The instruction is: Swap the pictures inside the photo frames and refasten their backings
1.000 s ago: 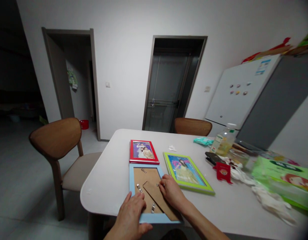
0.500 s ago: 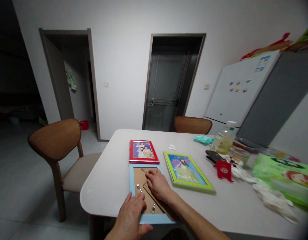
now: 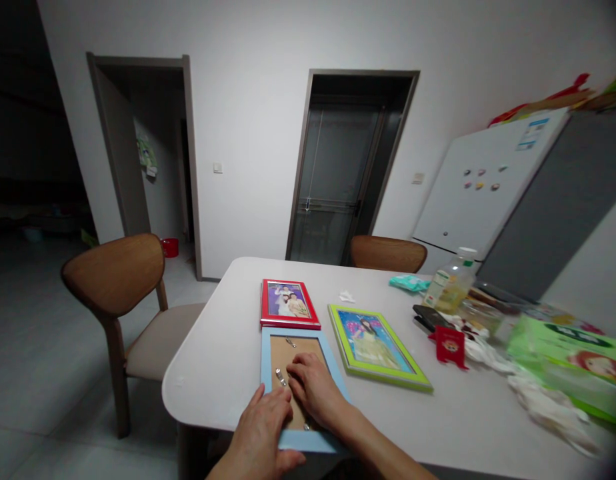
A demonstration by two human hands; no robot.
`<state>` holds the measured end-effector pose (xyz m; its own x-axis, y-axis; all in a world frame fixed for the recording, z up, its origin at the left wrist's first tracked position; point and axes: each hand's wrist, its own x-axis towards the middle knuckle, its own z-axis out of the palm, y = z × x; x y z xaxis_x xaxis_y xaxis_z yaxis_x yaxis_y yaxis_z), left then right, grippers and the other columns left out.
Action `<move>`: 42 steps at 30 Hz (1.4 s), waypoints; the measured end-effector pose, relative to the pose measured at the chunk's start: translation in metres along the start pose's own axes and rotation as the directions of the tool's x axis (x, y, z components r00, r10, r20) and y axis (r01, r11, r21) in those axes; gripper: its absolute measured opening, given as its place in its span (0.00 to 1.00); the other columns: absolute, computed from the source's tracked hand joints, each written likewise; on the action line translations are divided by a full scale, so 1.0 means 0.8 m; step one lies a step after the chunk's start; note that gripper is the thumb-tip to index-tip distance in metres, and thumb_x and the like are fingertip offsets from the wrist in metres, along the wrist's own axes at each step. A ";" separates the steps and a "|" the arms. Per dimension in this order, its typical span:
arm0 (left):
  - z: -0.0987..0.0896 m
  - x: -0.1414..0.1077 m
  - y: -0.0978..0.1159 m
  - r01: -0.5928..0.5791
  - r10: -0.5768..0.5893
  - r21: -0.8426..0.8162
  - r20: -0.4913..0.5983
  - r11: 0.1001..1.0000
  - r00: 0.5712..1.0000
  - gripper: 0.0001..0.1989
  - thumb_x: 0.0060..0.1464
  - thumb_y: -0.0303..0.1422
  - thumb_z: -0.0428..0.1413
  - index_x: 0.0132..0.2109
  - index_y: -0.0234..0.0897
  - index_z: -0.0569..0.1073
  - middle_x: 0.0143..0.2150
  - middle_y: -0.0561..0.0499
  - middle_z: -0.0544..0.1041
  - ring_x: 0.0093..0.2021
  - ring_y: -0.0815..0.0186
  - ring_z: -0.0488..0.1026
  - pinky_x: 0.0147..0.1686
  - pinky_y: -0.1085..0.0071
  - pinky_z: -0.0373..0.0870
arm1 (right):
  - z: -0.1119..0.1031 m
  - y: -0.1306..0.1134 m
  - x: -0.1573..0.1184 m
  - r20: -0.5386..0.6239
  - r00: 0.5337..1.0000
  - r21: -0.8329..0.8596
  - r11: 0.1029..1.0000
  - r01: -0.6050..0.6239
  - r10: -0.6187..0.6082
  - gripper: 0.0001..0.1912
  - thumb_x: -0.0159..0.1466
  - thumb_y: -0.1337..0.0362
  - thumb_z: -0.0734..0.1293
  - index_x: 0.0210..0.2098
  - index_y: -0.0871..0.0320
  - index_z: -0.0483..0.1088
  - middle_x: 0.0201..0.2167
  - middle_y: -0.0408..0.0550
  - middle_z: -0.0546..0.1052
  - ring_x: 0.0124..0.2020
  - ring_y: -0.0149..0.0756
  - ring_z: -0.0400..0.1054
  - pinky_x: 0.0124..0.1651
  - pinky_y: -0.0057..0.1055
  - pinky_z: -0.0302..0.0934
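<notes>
Basically, the largest thing is the white table with rounded corners (image 3: 213,360), a brown wooden chair with a pale seat (image 3: 121,273) at its left side. On the table, near its close edge, lies the light-blue picture frame with a brown backing board (image 3: 267,360), back up, its long axis running away from the person, its far end against the glossy red photo frame (image 3: 288,303). To the right, just apart, a lime-green photo frame (image 3: 378,343) lies face up and slantwise.

The left hand (image 3: 265,420) comes in low, palm down over the near left corner of the blue frame, its fingers close together, pointing forward, and the thumb spread out along the near rail. The right hand (image 3: 315,393) reaches in from the right across the board, knuckles up, fingers bunched and bent down; whether they pinch anything I cannot tell. Small silver metal clips (image 3: 281,377) show on the board.
</notes>
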<state>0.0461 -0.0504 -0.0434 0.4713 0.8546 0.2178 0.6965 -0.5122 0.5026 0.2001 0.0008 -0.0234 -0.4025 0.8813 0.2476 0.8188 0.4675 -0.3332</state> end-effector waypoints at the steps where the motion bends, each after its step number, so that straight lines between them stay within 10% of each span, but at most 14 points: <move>1: 0.000 0.000 0.000 -0.002 0.002 -0.001 -0.001 1.000 1.000 0.28 0.30 0.39 0.64 0.42 0.38 0.68 0.53 0.46 0.66 0.53 0.58 0.62 0.56 0.54 0.48 | -0.001 0.000 -0.001 -0.002 1.000 -0.003 1.000 -0.006 0.006 0.10 0.57 0.67 0.57 0.31 0.59 0.70 0.35 0.50 0.68 0.40 0.36 0.58 0.43 0.30 0.52; 10: -0.006 0.001 0.010 0.022 -0.023 0.015 0.003 1.000 1.000 0.32 0.32 0.36 0.63 0.48 0.37 0.65 0.51 0.44 0.69 0.52 0.55 0.64 0.55 0.50 0.50 | -0.021 0.001 -0.025 0.114 0.989 0.048 0.995 0.089 -0.094 0.26 0.50 0.56 0.64 0.47 0.59 0.63 0.50 0.53 0.61 0.50 0.42 0.53 0.51 0.34 0.48; 27: -0.008 0.002 0.012 0.028 -0.028 0.010 -0.001 1.000 1.000 0.27 0.27 0.35 0.65 0.40 0.38 0.70 0.50 0.46 0.70 0.50 0.57 0.65 0.55 0.53 0.51 | -0.017 -0.001 -0.014 0.060 0.995 0.033 0.997 0.076 -0.078 0.16 0.53 0.72 0.57 0.39 0.58 0.68 0.38 0.50 0.68 0.41 0.38 0.57 0.44 0.32 0.52; 42: -0.011 0.005 0.015 0.043 -0.044 0.034 0.023 0.999 0.999 0.35 0.28 0.34 0.65 0.48 0.33 0.66 0.50 0.41 0.70 0.50 0.56 0.65 0.55 0.53 0.51 | -0.020 0.006 -0.023 0.087 0.991 0.028 0.994 0.101 -0.103 0.24 0.50 0.59 0.64 0.47 0.57 0.64 0.47 0.51 0.64 0.47 0.41 0.54 0.49 0.34 0.50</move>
<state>0.0518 -0.0527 -0.0292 0.4530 0.8739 0.1763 0.7338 -0.4778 0.4830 0.2180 -0.0145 -0.0147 -0.5191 0.8308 0.2006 0.7618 0.5562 -0.3321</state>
